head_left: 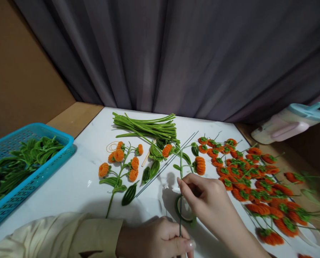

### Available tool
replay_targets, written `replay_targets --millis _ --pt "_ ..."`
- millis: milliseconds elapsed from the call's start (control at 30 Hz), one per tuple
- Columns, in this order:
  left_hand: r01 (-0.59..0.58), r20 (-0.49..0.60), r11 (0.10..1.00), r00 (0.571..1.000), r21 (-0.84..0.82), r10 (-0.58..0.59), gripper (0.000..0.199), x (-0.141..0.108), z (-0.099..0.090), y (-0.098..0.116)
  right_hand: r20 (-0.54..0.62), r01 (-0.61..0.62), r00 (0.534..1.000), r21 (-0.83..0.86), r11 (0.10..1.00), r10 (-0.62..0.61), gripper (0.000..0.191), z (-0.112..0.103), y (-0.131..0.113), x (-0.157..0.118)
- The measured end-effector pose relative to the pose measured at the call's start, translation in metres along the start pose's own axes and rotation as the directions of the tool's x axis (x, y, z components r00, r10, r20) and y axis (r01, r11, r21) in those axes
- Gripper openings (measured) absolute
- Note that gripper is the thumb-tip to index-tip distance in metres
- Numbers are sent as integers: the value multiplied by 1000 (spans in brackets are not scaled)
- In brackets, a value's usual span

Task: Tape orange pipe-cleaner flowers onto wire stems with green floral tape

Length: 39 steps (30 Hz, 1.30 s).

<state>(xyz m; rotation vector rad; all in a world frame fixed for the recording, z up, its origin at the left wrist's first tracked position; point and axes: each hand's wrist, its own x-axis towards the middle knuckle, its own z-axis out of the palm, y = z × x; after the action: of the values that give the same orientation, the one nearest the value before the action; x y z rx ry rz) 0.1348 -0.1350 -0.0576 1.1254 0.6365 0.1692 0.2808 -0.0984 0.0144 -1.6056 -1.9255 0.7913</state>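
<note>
Upright in front of me stands a fuzzy pipe-cleaner branch (pixel 181 163) with green leaves and orange pumpkin-like fruits. My right hand (pixel 211 197) pinches its stem between thumb and fingertips, just below the leaves. Lower down, the fingers of my left hand (pixel 160 238) are closed round the bare dark part of the same stem. A roll of green tape (pixel 187 209) lies on the table behind the stem, partly hidden by it and my right hand. Left of it rests another branch (pixel 119 173) with several orange fruits, beside a loose dark green leaf (pixel 129 193).
Green pipe cleaners (pixel 146 127) are bundled at the back. Thin dark wires (pixel 165 166) lie diagonally mid-table. Orange fruits on wire stems (pixel 240 172) cover the right side. A blue basket (pixel 68 139) of leaves stands left; a tumbler (pixel 289 125) is at far right, before a grey curtain (pixel 154 53).
</note>
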Motion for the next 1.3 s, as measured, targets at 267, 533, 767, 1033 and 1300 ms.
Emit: replay_targets --millis 267,533,767,1033,1300 --pt "2 -3 1000 1000 -21 -2 60 1 1 -2 -15 -4 1000 27 1000 4 32 1 1 -1" --pt "-11 -17 1000 1000 -11 11 47 1 0 -8 7 -15 1000 36 999 15 29 -1 -2 -2" --pt "-12 -60 996 998 83 17 36 -1 0 -5 45 -38 998 9 999 37 27 -2 -3 -2" --pt "-49 -67 994 996 93 55 34 0 0 -7 95 -55 994 39 998 51 30 -4 -1 -2" --pt "-8 -46 999 999 53 11 32 0 -1 -1 89 -66 994 48 997 62 30 -4 0 -2"
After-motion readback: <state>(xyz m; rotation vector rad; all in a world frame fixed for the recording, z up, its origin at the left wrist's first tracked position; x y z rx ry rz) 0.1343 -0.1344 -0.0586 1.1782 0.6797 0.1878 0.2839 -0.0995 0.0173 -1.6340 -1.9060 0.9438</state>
